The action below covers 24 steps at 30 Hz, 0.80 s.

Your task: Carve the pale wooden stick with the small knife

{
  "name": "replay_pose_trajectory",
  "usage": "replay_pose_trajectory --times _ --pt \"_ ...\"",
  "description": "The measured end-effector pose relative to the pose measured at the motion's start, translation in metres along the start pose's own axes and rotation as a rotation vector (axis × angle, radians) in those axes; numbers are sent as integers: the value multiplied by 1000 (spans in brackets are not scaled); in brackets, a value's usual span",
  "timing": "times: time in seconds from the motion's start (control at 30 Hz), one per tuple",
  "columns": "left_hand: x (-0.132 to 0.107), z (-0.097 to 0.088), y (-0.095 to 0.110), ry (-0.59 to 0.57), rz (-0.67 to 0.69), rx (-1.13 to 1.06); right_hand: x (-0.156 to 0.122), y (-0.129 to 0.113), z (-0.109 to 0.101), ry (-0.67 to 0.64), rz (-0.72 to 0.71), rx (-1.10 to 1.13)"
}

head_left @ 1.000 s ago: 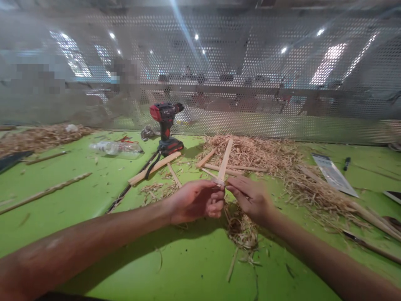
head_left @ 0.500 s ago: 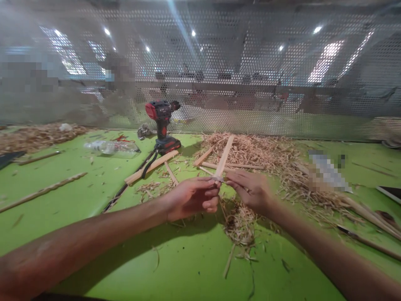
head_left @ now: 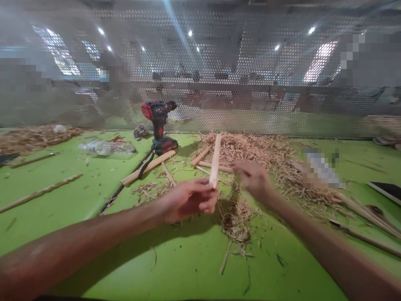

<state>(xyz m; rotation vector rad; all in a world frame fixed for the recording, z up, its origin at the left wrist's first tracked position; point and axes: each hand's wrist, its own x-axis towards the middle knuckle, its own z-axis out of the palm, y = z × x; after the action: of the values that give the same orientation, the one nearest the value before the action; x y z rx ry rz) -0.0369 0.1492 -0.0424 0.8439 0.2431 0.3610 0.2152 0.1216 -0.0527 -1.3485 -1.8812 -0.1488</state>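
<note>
My left hand (head_left: 189,200) is closed on the lower end of a flat wooden stick (head_left: 215,160), which points up and away from me. Just right of it, my right hand (head_left: 253,177) hovers over a pile of wood shavings (head_left: 250,152), blurred by motion, with its fingers curled and apart from the stick. More light wooden sticks (head_left: 210,166) lie crossed on the green table (head_left: 94,196) behind my hands. A small heap of shavings (head_left: 235,217) sits below and between my hands.
A red and black cordless drill (head_left: 158,125) stands at the back, with a black strap (head_left: 142,165) and a wooden slat (head_left: 148,167) in front. A clear plastic bottle (head_left: 106,149) lies left. Long sticks (head_left: 40,192) lie at the left and right edges (head_left: 360,211). A perforated metal screen (head_left: 219,75) closes the table's back.
My right hand has let go of the stick's end and moved up and right. The stick in my left hand has swung more upright.
</note>
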Motion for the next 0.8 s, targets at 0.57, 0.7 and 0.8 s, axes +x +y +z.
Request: replay_pose_trajectory --times 0.57,0.7,0.8 --pt "10 3 3 96 -36 4 -2 -42 10 -130 -92 208" --pt "10 5 4 90 -43 -3 -4 -46 17 -134 -117 144" --pt "9 7 5 67 -62 -22 -3 -44 14 -103 -189 58"
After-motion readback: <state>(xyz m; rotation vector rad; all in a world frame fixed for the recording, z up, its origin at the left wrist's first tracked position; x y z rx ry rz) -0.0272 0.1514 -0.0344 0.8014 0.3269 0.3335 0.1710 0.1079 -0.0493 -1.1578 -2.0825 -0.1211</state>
